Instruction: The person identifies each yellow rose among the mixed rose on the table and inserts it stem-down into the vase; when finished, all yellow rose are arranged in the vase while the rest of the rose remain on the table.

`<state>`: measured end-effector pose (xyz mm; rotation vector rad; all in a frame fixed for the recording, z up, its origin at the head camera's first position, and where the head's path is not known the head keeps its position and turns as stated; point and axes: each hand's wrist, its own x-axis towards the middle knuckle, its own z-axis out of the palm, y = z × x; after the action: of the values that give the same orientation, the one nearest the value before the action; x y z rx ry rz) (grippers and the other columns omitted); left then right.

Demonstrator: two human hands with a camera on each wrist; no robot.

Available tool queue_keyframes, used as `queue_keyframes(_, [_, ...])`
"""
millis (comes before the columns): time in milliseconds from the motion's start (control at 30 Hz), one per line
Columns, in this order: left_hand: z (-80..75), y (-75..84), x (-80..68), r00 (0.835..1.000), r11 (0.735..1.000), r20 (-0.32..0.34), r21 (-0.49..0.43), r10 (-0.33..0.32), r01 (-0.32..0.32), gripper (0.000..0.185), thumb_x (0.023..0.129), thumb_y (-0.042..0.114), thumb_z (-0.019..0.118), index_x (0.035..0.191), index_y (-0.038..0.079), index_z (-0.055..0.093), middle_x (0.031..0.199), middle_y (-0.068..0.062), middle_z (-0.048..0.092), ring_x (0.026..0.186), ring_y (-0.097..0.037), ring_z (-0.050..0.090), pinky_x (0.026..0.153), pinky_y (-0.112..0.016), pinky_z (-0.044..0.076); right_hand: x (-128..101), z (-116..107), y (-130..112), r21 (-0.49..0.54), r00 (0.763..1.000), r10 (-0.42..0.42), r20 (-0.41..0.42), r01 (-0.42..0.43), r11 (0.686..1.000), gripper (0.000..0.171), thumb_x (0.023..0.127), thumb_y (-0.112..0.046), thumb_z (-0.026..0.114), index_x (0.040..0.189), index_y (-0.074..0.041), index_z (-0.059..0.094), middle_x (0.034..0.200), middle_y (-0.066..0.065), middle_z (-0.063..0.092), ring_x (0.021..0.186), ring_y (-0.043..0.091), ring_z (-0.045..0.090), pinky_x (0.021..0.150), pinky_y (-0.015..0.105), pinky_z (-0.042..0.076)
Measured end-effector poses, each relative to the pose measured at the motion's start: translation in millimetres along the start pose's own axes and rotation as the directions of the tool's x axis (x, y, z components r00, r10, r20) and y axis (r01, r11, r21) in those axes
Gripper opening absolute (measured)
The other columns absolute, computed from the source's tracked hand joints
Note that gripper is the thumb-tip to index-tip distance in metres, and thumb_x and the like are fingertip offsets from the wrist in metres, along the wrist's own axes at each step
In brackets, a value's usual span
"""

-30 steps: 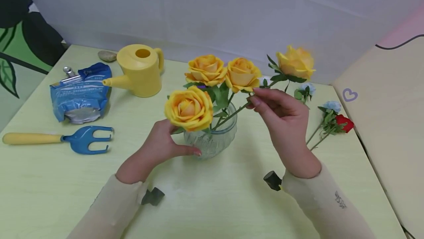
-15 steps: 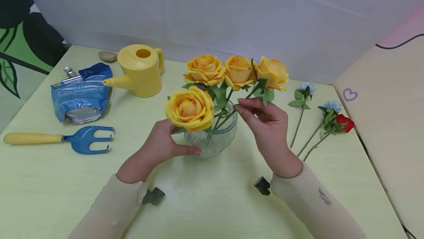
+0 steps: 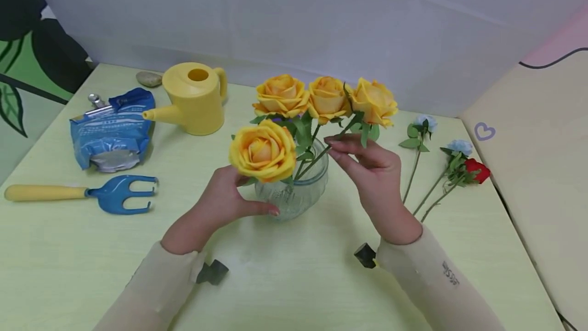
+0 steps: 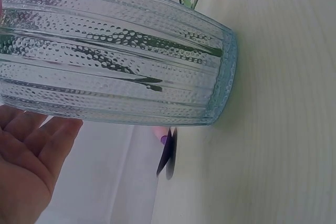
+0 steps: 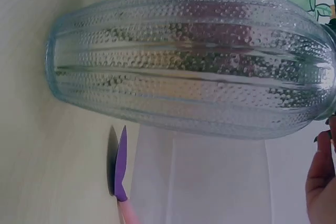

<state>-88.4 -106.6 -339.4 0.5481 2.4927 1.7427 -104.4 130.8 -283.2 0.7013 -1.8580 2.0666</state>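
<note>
A clear ribbed glass vase (image 3: 296, 203) stands upright mid-table, its textured wall (image 5: 184, 66) filling much of the right wrist view. My left hand (image 3: 225, 196) holds it from the left, thumb across the front. In the left wrist view, fingers of that hand (image 4: 31, 156) lie along the glass. Several yellow roses stand in the vase, one large bloom (image 3: 263, 150) leaning over my left hand. Between thumb and forefinger, my right hand (image 3: 374, 178) pinches the stem of the rightmost yellow rose (image 3: 374, 101), whose stem slants into the vase mouth.
Two blue flowers (image 3: 459, 146) and a red rose (image 3: 478, 170) lie at right. On the left are a yellow watering can (image 3: 195, 101), clipped blue bag (image 3: 115, 132), hand fork (image 3: 119, 194) and stone (image 3: 149, 78). A purple-bladed tool (image 5: 121, 166) lies behind the vase.
My right hand has moved left and slightly down, bringing the pinched yellow rose in beside the other blooms. It has barely moved in the last half second. The left hand stays on the vase.
</note>
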Motion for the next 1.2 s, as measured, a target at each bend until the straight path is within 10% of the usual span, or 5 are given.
queue_keyframes(733, [-0.4, -0.1, -4.2, 1.000, 1.000, -0.014, 0.000, -0.011, 0.011, 0.084, 0.056, 0.014, 0.089, 0.130, 0.009, 0.049, 0.127, -0.004, 0.054, 0.120, -0.020, 0.046, 0.093, -0.042, 0.046, -4.8, -0.8, 8.2, 0.172, 0.992, 0.070, 0.102, -0.087, 0.981, 0.040, 0.079, 0.017, 0.052, 0.081, -0.017, 0.073, 0.097, 0.006, 0.065, 0.108, 0.030, 0.053, 0.084, 0.034, 0.047])
queue_keyframes(1200, [0.6, -3.1, -2.8, 1.000, 1.000, -0.004, -0.009, 0.006, -0.006, 0.089, 0.057, 0.012, 0.089, 0.133, 0.009, 0.044, 0.131, -0.005, 0.051, 0.121, -0.021, 0.045, 0.094, -0.043, 0.044, -21.3, -35.1, 15.7, 0.206, 0.985, 0.160, -0.071, -0.143, 0.968, 0.033, 0.082, 0.017, 0.052, 0.081, -0.008, 0.073, 0.085, 0.004, 0.066, 0.088, 0.018, 0.057, 0.081, 0.026, 0.050])
